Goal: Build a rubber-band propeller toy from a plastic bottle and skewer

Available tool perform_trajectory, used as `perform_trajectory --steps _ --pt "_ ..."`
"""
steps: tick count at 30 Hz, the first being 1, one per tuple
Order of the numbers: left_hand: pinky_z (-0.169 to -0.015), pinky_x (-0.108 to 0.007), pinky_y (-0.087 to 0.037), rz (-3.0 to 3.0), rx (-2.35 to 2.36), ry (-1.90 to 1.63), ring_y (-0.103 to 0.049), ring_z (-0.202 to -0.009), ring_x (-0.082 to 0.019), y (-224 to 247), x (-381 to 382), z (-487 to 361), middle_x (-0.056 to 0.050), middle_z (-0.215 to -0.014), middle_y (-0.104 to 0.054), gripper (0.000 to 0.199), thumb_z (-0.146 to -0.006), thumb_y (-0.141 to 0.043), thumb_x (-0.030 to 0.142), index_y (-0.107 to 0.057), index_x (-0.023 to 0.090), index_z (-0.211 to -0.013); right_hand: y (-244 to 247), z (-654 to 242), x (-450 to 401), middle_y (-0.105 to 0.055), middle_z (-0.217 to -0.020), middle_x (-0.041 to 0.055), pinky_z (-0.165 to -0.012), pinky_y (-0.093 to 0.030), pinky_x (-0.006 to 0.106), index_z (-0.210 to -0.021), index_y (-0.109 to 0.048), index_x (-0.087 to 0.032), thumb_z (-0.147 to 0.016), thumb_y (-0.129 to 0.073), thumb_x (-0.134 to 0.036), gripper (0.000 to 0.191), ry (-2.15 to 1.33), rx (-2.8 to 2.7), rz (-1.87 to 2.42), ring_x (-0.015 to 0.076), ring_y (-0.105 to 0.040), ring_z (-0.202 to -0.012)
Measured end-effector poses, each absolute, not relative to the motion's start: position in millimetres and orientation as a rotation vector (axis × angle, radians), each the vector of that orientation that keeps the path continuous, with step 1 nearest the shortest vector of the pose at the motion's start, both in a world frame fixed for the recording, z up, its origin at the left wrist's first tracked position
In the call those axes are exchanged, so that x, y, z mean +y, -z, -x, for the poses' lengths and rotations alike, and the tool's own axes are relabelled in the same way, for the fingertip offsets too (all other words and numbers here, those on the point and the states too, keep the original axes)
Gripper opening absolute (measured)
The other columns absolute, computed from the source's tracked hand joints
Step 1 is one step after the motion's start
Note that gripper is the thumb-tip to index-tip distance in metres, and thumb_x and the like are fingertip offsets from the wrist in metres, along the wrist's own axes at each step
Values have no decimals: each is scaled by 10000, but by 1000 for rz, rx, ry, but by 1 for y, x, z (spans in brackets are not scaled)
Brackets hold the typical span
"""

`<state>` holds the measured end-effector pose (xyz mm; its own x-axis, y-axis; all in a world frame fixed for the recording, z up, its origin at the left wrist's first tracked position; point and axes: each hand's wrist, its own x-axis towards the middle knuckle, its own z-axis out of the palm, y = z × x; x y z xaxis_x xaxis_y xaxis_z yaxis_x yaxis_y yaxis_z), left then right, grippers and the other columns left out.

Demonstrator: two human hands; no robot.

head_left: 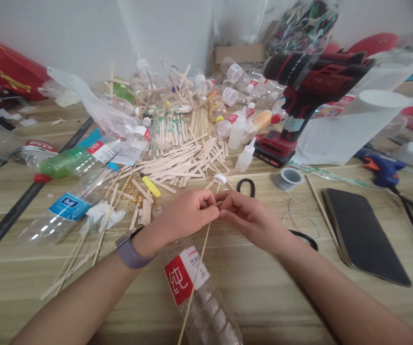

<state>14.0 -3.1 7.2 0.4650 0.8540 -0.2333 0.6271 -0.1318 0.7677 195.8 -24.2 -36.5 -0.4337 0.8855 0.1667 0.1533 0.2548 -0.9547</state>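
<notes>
My left hand, with a watch on its wrist, is closed around a thin wooden stick. The stick slants up from the bottom edge, passing over a clear plastic water bottle that lies on its side with a red and white label. Just beyond my fingers, a white bottle cap is at the stick's far end; whether it is fixed there I cannot tell. Fingertips of my right hand are pinched together against the left ones. What they grip is hidden. Black-handled scissors lie partly under my right hand.
Behind the hands are piled flat craft sticks, plastic bottles and glue bottles. A cordless drill stands upright at right, near a wire spool, a phone and a glue gun. A yellow cutter lies left.
</notes>
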Motion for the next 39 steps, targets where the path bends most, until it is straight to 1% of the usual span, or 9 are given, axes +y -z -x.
perform_trajectory --steps 5,11,16,19,24,29,33,37,39 --pt "-508 -263 -257 -1876 1264 -316 -390 -516 -111 -8 -4 -15 77 -540 -435 147 -768 -523 286 -491 213 -645 38 -196 -23 -672 -1082 79 -837 -498 363 -762 -580 -208 -904 -561 -193 144 -1219 -1824 924 191 -643 -968" --pt "-507 -263 -273 -1881 1270 -297 -409 -503 -114 -7 -5 -13 78 -538 -466 106 -771 -510 276 -514 216 -684 36 -190 -26 -690 -995 76 -734 -492 324 -734 -562 -210 -891 -523 -160 169 -1074 -1839 1031 182 -641 -868" --pt "-505 -263 -275 -1864 1268 -284 -436 -520 -121 -7 -4 -13 74 -552 -488 81 -755 -516 271 -529 217 -696 37 -188 -27 -687 -978 82 -710 -507 321 -724 -584 -204 -834 -530 -105 158 -977 -1840 1048 189 -648 -850" --pt "-501 -260 -272 -1836 1265 -272 -440 -526 -121 -8 -4 -14 72 -550 -481 92 -753 -522 273 -525 214 -683 39 -189 -27 -677 -979 86 -733 -525 341 -723 -592 -204 -806 -539 -86 154 -883 -1857 1036 203 -659 -876" --pt "-474 -249 -287 -1742 1211 -183 -437 -480 -115 -9 -2 -13 72 -514 -500 139 -787 -513 312 -548 213 -695 40 -190 -28 -659 -1009 90 -813 -542 364 -764 -583 -224 -802 -557 -79 152 -670 -1964 976 221 -653 -984" --pt "-449 -248 -248 -1641 1116 -109 -374 -449 -107 -8 1 -9 66 -498 -491 270 -853 -507 431 -618 200 -766 42 -192 -28 -636 -1067 117 -850 -548 382 -808 -577 -221 -840 -556 -106 121 -568 -2037 916 242 -636 -1064" --pt "-472 -253 -254 -1574 1083 -178 -373 -457 -106 -4 2 -6 63 -509 -472 264 -862 -525 421 -610 196 -753 41 -194 -27 -629 -1085 129 -866 -542 384 -840 -575 -215 -871 -532 -109 118 -597 -2067 916 239 -622 -1096" --pt "-480 -258 -246 -1535 1085 -194 -359 -459 -100 -3 1 -5 62 -512 -465 261 -841 -537 385 -540 201 -656 37 -195 -26 -651 -1034 115 -867 -526 376 -838 -578 -216 -889 -504 -108 140 -761 -2061 925 229 -597 -1130" --pt "-484 -254 -245 -1525 1091 -186 -355 -465 -97 -3 1 -5 65 -511 -467 245 -816 -547 368 -527 200 -640 36 -195 -26 -656 -1044 113 -863 -516 378 -808 -569 -217 -887 -499 -114 147 -854 -2030 944 227 -592 -1128"
